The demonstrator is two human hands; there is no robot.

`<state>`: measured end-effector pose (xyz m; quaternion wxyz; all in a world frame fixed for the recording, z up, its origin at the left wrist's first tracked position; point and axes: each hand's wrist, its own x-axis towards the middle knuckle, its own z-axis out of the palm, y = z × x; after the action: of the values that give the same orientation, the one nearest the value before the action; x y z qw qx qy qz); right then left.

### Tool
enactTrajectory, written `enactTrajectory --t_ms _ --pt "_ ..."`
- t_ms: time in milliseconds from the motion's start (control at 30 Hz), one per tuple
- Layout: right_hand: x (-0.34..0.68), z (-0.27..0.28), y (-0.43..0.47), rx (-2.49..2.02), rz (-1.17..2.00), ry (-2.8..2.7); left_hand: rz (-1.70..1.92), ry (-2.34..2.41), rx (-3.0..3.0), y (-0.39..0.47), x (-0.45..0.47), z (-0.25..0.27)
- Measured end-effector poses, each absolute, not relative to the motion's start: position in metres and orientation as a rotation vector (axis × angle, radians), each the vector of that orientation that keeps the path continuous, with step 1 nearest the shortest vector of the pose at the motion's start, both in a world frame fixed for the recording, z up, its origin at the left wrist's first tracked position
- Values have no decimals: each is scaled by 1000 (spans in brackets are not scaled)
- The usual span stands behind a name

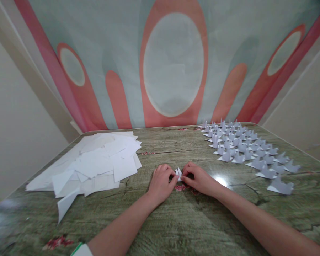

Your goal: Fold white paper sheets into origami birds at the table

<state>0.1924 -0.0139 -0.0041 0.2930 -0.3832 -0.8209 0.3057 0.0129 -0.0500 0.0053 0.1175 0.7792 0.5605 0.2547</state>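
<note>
A small folded white paper figure [178, 173] with a pointed top stands upright between my two hands, near the middle of the table. My left hand [162, 181] pinches its left side between thumb and fingers. On the other side, my right hand [197, 178] grips the paper's right edge in the same way. Fingertips cover part of the folds, so its full shape is hidden. Both forearms come in from the front edge of the view.
Loose white paper sheets [96, 161] lie in a spread heap on the left of the wood-patterned table [160, 224]. Several folded paper birds [240, 145] stand in rows at the right. Behind the table's far edge hangs a patterned backdrop [173, 64].
</note>
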Motion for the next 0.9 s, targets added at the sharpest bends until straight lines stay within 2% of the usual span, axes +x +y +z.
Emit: enactTrajectory --t_ms 900 --pt "186 -8 -19 -1129 617 -2186 701 1734 2306 -52 16 7"
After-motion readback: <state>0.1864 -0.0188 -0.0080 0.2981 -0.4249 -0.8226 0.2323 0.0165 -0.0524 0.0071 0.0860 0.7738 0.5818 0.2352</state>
